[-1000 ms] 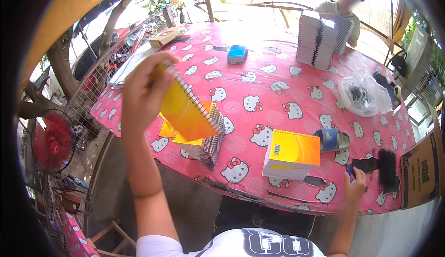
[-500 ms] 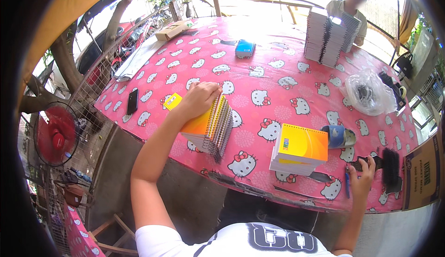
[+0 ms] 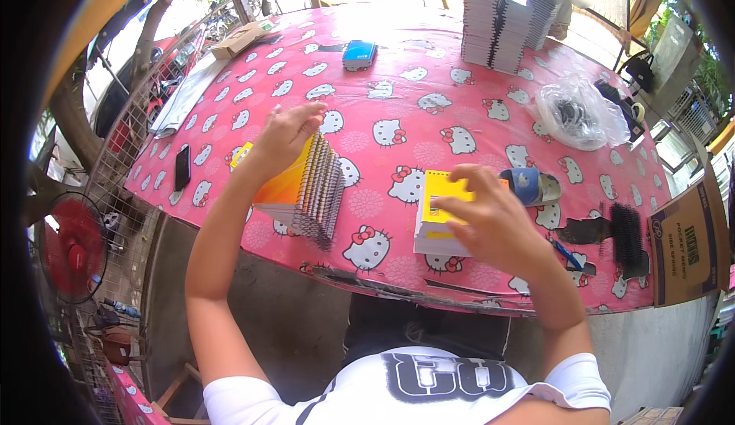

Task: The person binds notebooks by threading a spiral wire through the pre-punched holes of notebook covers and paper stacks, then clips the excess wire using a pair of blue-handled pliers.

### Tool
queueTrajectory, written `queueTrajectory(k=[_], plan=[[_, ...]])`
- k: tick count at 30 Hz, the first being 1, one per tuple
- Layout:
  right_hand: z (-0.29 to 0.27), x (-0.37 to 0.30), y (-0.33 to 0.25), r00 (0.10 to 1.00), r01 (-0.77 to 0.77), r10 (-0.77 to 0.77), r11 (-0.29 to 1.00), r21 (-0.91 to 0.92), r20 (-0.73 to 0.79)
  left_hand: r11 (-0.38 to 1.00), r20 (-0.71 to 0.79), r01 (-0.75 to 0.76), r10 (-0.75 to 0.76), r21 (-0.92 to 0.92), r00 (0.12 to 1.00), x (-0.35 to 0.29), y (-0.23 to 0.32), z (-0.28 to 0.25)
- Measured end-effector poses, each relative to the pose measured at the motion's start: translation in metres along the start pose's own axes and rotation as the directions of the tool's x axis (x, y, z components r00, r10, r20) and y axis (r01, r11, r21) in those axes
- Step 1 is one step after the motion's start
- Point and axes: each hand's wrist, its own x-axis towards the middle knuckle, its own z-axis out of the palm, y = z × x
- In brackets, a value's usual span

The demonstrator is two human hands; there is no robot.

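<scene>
A stack of spiral-bound notebooks [image 3: 300, 187] with yellow-orange covers stands near the table's front edge, its coil side turned right. My left hand [image 3: 285, 140] is over its far end, fingers stretched out; whether it touches the top is hard to tell. To the right is a second stack, a block of yellow-orange notepads [image 3: 442, 233]. Over this one hovers my right hand [image 3: 490, 218], fingers spread and holding nothing, covering much of the top cover. A blue pen [image 3: 566, 255] lies on the table beside my right forearm.
Right of the notepads are a blue roll of tape [image 3: 528, 186], a black brush [image 3: 626, 237] and a cardboard box [image 3: 689, 233]. Farther back lie a plastic bag [image 3: 578, 115], tall notebook stacks [image 3: 498, 31] before a person, and a blue pad [image 3: 359, 55]. A phone [image 3: 182, 168] lies left.
My right hand has left the spot by the pen and brush and moved left over the yellow notepads. My left hand has lifted its fingers somewhat at the spiral stack. The view has shifted.
</scene>
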Motion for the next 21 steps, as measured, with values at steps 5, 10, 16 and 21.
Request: queueTrajectory(k=[5,10,16,21], plan=[[0.034,0.015,0.005,0.94,0.033,0.019,0.989,-0.146,0.34,0.981,-0.227,-0.026,-0.019,-0.192,0.974,-0.022,0.095,-0.037],[0.02,0.031,0.016,0.885,-0.09,0.04,0.992,0.087,0.464,0.732,-0.287,-0.141,-0.077,-0.667,0.955,-0.071,0.136,-0.024],[0.017,0.034,0.015,0.888,-0.046,0.008,0.996,0.071,0.46,0.364,-0.169,-0.078,-0.226,-0.928,0.959,-0.081,0.149,0.015],[0.009,0.033,0.012,0.92,-0.105,0.097,0.994,0.001,0.38,0.004,0.2,0.211,-0.305,-0.977,0.931,-0.068,0.15,0.045]])
